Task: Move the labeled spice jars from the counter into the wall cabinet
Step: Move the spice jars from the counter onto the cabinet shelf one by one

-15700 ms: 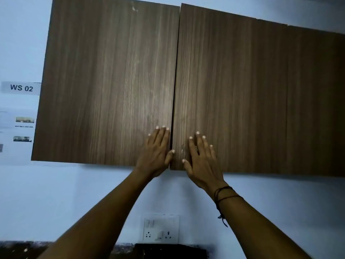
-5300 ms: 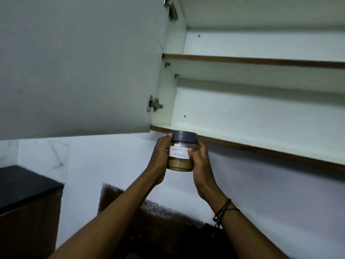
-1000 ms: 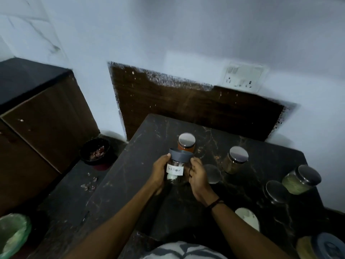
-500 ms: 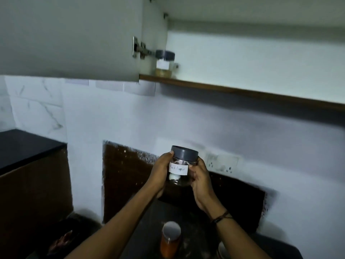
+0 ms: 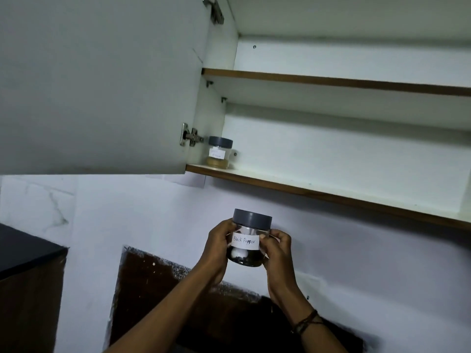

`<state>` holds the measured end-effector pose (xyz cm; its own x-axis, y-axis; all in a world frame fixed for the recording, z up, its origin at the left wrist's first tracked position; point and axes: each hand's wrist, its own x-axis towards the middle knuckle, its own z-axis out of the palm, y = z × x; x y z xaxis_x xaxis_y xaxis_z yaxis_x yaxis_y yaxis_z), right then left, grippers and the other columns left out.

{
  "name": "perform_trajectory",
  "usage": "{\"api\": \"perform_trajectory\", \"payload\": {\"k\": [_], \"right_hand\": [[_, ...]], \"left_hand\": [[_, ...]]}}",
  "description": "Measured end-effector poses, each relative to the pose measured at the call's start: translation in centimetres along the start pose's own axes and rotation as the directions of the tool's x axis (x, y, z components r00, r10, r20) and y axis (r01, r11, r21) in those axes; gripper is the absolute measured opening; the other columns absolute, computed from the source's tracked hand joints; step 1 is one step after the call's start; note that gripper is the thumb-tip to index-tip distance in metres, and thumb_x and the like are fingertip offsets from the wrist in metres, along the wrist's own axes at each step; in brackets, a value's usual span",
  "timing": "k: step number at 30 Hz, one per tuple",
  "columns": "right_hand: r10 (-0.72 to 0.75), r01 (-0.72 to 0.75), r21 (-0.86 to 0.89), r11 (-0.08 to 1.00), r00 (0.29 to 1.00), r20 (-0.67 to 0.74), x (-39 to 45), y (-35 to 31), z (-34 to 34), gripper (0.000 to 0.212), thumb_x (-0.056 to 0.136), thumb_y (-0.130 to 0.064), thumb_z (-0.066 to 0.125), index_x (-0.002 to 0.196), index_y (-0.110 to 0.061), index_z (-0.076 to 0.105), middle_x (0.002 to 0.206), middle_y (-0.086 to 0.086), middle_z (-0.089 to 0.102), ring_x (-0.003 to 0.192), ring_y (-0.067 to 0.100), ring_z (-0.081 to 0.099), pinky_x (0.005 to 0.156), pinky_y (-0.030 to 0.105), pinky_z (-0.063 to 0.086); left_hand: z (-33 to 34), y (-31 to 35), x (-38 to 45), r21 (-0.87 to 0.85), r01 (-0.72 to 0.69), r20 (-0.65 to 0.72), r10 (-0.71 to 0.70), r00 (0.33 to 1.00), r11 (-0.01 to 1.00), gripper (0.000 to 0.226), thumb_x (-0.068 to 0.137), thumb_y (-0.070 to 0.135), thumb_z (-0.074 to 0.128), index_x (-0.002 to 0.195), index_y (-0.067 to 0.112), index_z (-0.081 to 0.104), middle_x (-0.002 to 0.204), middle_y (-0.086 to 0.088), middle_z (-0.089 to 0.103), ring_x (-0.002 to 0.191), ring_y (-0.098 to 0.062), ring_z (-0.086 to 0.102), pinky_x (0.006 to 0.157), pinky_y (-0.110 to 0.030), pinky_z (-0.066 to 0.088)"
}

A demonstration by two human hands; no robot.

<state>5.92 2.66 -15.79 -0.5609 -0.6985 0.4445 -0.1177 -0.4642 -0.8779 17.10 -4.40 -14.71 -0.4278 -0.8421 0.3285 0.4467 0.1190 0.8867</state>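
Below the wall cabinet's bottom shelf (image 5: 318,191), the Black Pepper jar (image 5: 248,239) is held upright, label toward the camera.

Left hand (image 5: 218,247) and right hand (image 5: 279,250) each curl round one side of it, likely to keep it level; beside the shelf's left end stands another labeled jar (image 5: 219,155), with bare shelf to its right.

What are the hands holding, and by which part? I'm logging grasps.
Both hands, left hand and right hand, grip the clear grey-lidded "Black Pepper" jar by its glass sides, below the lid.
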Motion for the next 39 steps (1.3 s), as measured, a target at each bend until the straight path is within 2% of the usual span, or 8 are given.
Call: {"api": "perform_trajectory", "payload": {"k": [7, 11, 15, 19, 24, 29, 36, 39], "right_hand": [[-0.229, 0.22, -0.107, 0.97, 0.97, -0.077, 4.9, -5.5, 2.1, 0.013, 0.093, -0.032, 0.062, 0.104, -0.027, 0.058, 0.103, -0.006, 0.069, 0.091, 0.007, 0.066, 0.07, 0.021, 0.049], [-0.341, 0.313, -0.18, 0.933, 0.928, -0.151, 9.0, -9.7, 3.8, 0.026, 0.092, -0.036, 0.062, 0.113, -0.021, 0.062, 0.109, -0.004, 0.066, 0.099, 0.012, 0.063, 0.081, 0.028, 0.052], [-0.391, 0.324, -0.293, 0.9, 0.896, -0.21, 13.1, -12.4, 5.3, 0.034, 0.091, -0.039, 0.062, 0.116, -0.016, 0.063, 0.113, -0.002, 0.066, 0.103, 0.015, 0.061, 0.092, 0.033, 0.049], [-0.341, 0.249, -0.376, 0.893, 0.918, -0.202, 17.1, -12.7, 6.5, 0.024, 0.093, -0.034, 0.061, 0.104, -0.013, 0.059, 0.107, 0.002, 0.066, 0.097, 0.021, 0.06, 0.081, 0.029, 0.043], [-0.275, 0.189, -0.531, 0.826, 0.957, -0.087, 21.0, -11.2, 7.5, 0.029, 0.093, -0.009, 0.049, 0.12, -0.008, 0.058, 0.118, 0.008, 0.063, 0.099, 0.023, 0.057, 0.076, 0.022, 0.039], [-0.17, 0.158, -0.617, 0.771, 0.985, 0.039, 23.6, -9.9, 8.3, 0.019, 0.089, -0.002, 0.046, 0.102, -0.008, 0.059, 0.113, 0.013, 0.065, 0.083, 0.019, 0.051, 0.052, 0.015, 0.031], [-0.053, 0.138, -0.634, 0.761, 0.987, 0.151, 26.3, -9.1, 9.1, 0.036, 0.084, 0.004, 0.054, 0.119, -0.001, 0.058, 0.118, 0.018, 0.065, 0.105, 0.032, 0.062, 0.085, 0.037, 0.052], [-0.021, 0.124, -0.614, 0.78, 0.985, 0.172, 27.0, -8.5, 9.1, 0.031, 0.084, 0.009, 0.053, 0.112, 0.0, 0.064, 0.112, 0.019, 0.068, 0.102, 0.036, 0.065, 0.093, 0.044, 0.054]], "left_hand": [[2.3, 6.0, 4.9, -0.074, -0.169, -0.07, 0.164, 0.984, 0.983, 0.013, 0.095, 0.02, 0.055, 0.096, 0.013, 0.066, 0.089, -0.006, 0.073, 0.078, -0.016, 0.07, 0.06, -0.026, 0.055], [3.9, 10.3, 8.4, -0.093, -0.267, -0.076, 0.26, 0.963, 0.959, 0.016, 0.092, 0.023, 0.066, 0.103, 0.012, 0.066, 0.102, -0.014, 0.073, 0.09, -0.021, 0.069, 0.083, -0.04, 0.057], [5.0, 13.0, 12.1, 0.003, -0.338, -0.121, 0.336, 0.934, 0.941, 0.017, 0.092, 0.028, 0.064, 0.102, 0.015, 0.067, 0.095, -0.003, 0.075, 0.079, -0.008, 0.072, 0.066, -0.022, 0.055], [5.1, 14.0, 15.8, 0.169, -0.299, -0.152, 0.325, 0.933, 0.939, 0.019, 0.095, 0.032, 0.059, 0.103, 0.016, 0.066, 0.104, -0.007, 0.073, 0.096, -0.022, 0.069, 0.084, -0.037, 0.056], [4.1, 13.7, 20.3, 0.352, -0.248, -0.128, 0.309, 0.943, 0.903, 0.019, 0.099, 0.025, 0.047, 0.095, 0.016, 0.063, 0.1, -0.011, 0.068, 0.085, -0.021, 0.063, 0.065, -0.027, 0.047], [2.5, 12.9, 23.9, 0.473, -0.193, -0.079, 0.259, 0.963, 0.86, 0.02, 0.091, 0.002, 0.042, 0.091, 0.003, 0.062, 0.093, -0.02, 0.064, 0.078, -0.028, 0.064, 0.06, -0.026, 0.049], [1.7, 12.0, 26.5, 0.568, -0.14, -0.025, 0.187, 0.982, 0.811, 0.026, 0.091, -0.006, 0.046, 0.112, 0.007, 0.055, 0.098, -0.014, 0.067, 0.063, -0.011, 0.064, 0.041, -0.016, 0.046], [1.6, 11.5, 27.2, 0.598, -0.147, 0.008, 0.178, 0.984, 0.788, 0.031, 0.092, -0.003, 0.045, 0.121, 0.001, 0.054, 0.112, -0.02, 0.068, 0.077, -0.019, 0.068, 0.056, -0.022, 0.053]]}}
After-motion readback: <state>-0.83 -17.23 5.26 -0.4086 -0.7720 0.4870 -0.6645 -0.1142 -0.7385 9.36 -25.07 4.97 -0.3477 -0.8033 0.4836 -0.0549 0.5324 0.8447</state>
